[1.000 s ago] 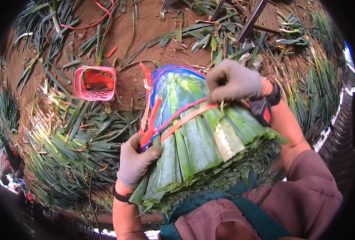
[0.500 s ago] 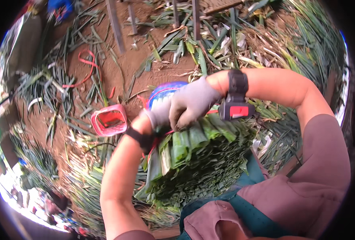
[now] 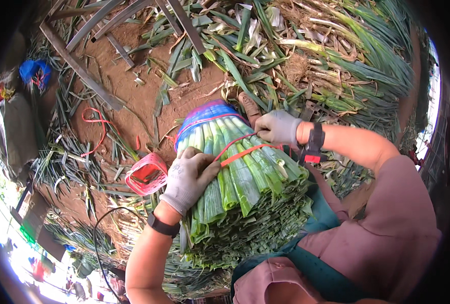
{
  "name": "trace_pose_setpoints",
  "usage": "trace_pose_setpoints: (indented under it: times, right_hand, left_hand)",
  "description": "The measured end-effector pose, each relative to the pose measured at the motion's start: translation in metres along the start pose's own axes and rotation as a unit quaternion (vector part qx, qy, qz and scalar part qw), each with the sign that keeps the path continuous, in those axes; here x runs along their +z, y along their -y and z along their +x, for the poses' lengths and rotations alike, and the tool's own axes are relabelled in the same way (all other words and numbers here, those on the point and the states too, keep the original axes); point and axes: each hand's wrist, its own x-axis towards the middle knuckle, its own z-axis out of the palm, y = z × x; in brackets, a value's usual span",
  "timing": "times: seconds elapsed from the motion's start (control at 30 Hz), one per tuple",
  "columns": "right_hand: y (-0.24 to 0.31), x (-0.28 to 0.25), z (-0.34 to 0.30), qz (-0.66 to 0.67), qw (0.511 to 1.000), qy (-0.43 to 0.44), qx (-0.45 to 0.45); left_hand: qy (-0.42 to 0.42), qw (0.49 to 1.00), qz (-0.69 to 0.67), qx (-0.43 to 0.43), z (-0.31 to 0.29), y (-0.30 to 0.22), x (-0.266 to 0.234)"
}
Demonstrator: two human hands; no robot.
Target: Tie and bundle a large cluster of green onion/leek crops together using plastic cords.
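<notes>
A large bundle of leeks [image 3: 245, 190] lies before me, cut green leaf ends toward my body. Blue plastic wrapping [image 3: 207, 117] covers its far end, with a thin red tie around it. Across the leaves runs a red strap [image 3: 250, 153] in two strands that spread apart to the right. My left hand [image 3: 190, 177], in a pale work glove, rests on the bundle's left side, thumb and fingers closed at the strap's left end. On the far right side, my gloved right hand [image 3: 279, 126] is closed on one strand; its fingertips are partly hidden.
A pink plastic basket [image 3: 146, 175] stands left of the bundle. Metal frame legs [image 3: 80, 71] rise at the far left. Loose leeks [image 3: 356, 71] are heaped at the far right, and leaf scraps litter the soil. A dark cable [image 3: 97, 238] curves at the lower left.
My hands, together over the bundle before, have moved apart to its two sides, uncovering the strap and leaves. The view has shifted, showing more of the frame legs.
</notes>
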Motion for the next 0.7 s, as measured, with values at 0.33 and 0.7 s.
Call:
trace_pose_setpoints:
  times: [0.33, 0.7]
  right_hand:
    - [-0.001, 0.023, -0.038, 0.359, 0.928, -0.100, 0.000]
    - [-0.005, 0.019, -0.067, 0.400, 0.907, -0.086, -0.103]
  left_hand:
    - [0.018, 0.979, 0.197, -0.051, 0.017, 0.000, 0.013]
    - [0.081, 0.973, 0.076, -0.204, -0.010, -0.075, -0.024]
